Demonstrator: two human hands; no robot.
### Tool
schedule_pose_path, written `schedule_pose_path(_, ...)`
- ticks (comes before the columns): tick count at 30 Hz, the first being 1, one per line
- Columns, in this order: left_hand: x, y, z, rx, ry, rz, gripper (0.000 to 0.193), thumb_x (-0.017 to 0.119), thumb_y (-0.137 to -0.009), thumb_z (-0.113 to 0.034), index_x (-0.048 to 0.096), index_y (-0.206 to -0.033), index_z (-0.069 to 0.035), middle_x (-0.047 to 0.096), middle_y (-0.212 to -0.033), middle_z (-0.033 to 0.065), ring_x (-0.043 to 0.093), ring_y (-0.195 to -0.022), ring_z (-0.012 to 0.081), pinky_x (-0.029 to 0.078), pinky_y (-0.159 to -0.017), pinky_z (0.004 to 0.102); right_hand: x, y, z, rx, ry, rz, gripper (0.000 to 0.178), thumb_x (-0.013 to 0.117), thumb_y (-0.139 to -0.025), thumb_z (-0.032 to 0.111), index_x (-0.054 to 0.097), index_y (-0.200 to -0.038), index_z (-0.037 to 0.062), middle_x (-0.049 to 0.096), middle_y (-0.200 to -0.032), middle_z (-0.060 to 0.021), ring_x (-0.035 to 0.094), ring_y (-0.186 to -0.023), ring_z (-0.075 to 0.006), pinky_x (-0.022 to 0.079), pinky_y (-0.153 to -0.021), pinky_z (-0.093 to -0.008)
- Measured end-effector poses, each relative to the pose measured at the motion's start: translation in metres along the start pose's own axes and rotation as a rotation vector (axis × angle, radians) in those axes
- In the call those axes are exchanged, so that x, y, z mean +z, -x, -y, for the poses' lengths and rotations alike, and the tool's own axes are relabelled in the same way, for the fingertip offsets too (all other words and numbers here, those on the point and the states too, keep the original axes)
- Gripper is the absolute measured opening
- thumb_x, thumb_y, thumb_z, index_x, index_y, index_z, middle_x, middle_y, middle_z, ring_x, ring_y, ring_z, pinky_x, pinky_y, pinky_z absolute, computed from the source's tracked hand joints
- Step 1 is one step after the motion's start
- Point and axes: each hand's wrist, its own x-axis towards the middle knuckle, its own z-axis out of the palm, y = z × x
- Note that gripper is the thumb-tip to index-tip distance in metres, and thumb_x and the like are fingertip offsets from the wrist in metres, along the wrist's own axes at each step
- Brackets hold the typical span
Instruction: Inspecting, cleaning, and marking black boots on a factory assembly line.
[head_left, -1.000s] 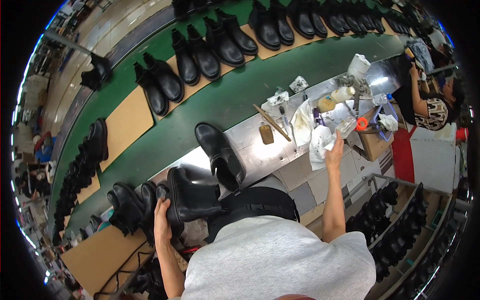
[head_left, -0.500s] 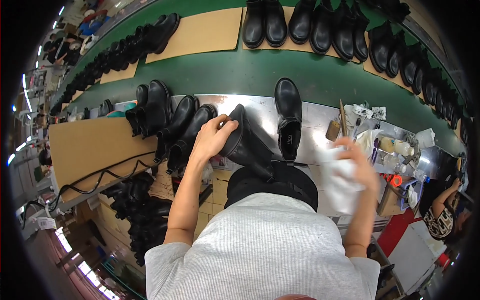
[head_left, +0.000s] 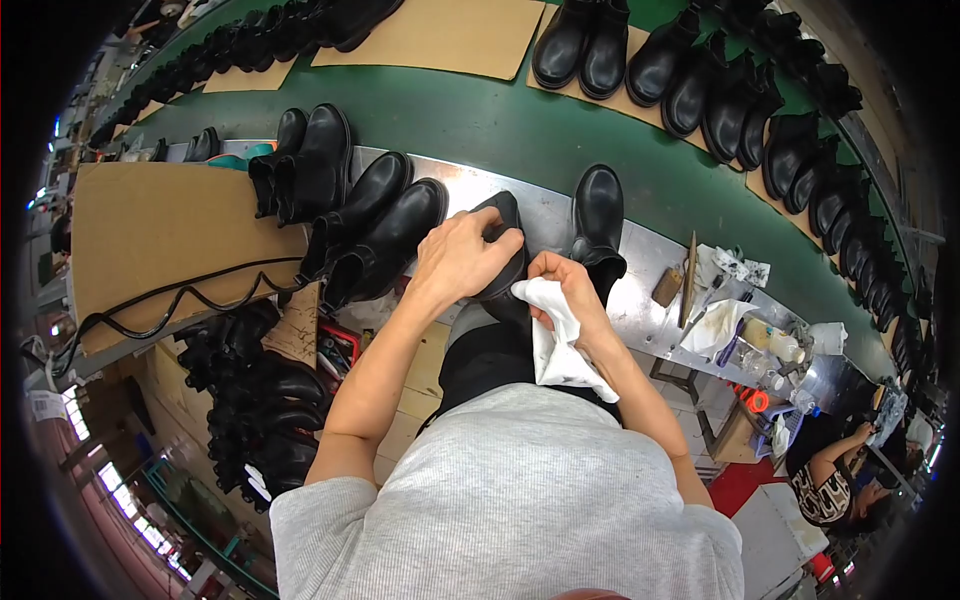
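1. The left hand (head_left: 468, 250) has its grip around a black, smooth, leather-like ankle boot (head_left: 508, 278), with the fingers bent over it.
2. This boot is tilted in front of the person's waist, at the near edge of the bench (head_left: 548, 215), whose surface here is shiny metal.
3. The right hand (head_left: 572, 295) is grasping a white, soft, wrinkled cloth (head_left: 556, 345), close beside the boot; whether the cloth touches the leather, I cannot tell.
4. Just to the right, a second black ankle boot (head_left: 598, 205) with a round, glossy toe lies on the metal.
5. Farther right are a thin, straight, wooden stick (head_left: 688, 280) and a small, flat, brown block (head_left: 667, 287).
6. On the left, a black, wavy, coiled cord (head_left: 180, 297) crosses a stiff, tan cardboard sheet (head_left: 170, 225).
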Motion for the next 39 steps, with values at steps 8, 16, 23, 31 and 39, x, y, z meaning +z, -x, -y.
schedule_pose_path(8,0.000,-0.002,0.000,0.033,0.008,-0.026,0.051,0.051,-0.071,-0.043,0.065,-0.096,-0.001,0.064,-0.088,0.0237,0.062,-0.086,0.0386,0.048,-0.077,0.0426,0.005,-0.002,-0.012,-0.202,0.156,-0.042,0.008,0.056,-0.083,0.001,0.050,-0.082,0.0060,0.053,-0.059,0.0007,0.047,-0.048,-0.0043,0.035,-0.043,-0.0188)
schedule_pose_path(16,-0.001,-0.003,0.001,0.043,-0.022,-0.006,0.051,0.051,-0.071,-0.042,0.065,-0.096,-0.001,0.064,-0.085,0.0232,0.062,-0.084,0.0376,0.048,-0.076,0.0419,0.006,-0.005,-0.020,-0.104,-0.043,-0.027,0.007,0.055,-0.081,0.000,0.050,-0.082,0.0054,0.053,-0.059,0.0006,0.046,-0.046,-0.0049,0.033,-0.041,-0.0192)
schedule_pose_path(23,-0.002,-0.003,0.001,0.034,-0.039,0.012,0.051,0.052,-0.071,-0.042,0.065,-0.098,-0.001,0.065,-0.084,0.0218,0.063,-0.085,0.0360,0.048,-0.076,0.0405,0.005,0.001,-0.008,0.039,-0.152,-0.009,0.012,0.061,-0.078,0.001,0.049,-0.081,0.0039,0.053,-0.061,0.0005,0.048,-0.051,-0.0053,0.036,-0.045,-0.0213)
schedule_pose_path(31,-0.004,-0.003,0.003,0.049,-0.046,0.021,0.052,0.051,-0.071,-0.043,0.065,-0.099,0.000,0.065,-0.089,0.0220,0.062,-0.089,0.0357,0.047,-0.078,0.0403,0.002,-0.003,-0.021,0.010,-0.426,0.076,0.014,0.061,-0.080,0.001,0.048,-0.082,0.0062,0.049,-0.060,0.0026,0.044,-0.047,-0.0032,0.032,-0.041,-0.0178)
schedule_pose_path(39,-0.005,-0.004,-0.001,0.052,-0.055,0.040,0.054,0.051,-0.072,-0.042,0.064,-0.101,0.001,0.064,-0.091,0.0245,0.062,-0.089,0.0360,0.047,-0.080,0.0404,0.004,-0.003,-0.019,-0.065,-0.322,0.097,0.009,0.049,-0.089,0.012,0.051,-0.087,0.0042,0.052,-0.065,0.0000,0.047,-0.051,-0.0035,0.034,-0.042,-0.0161)
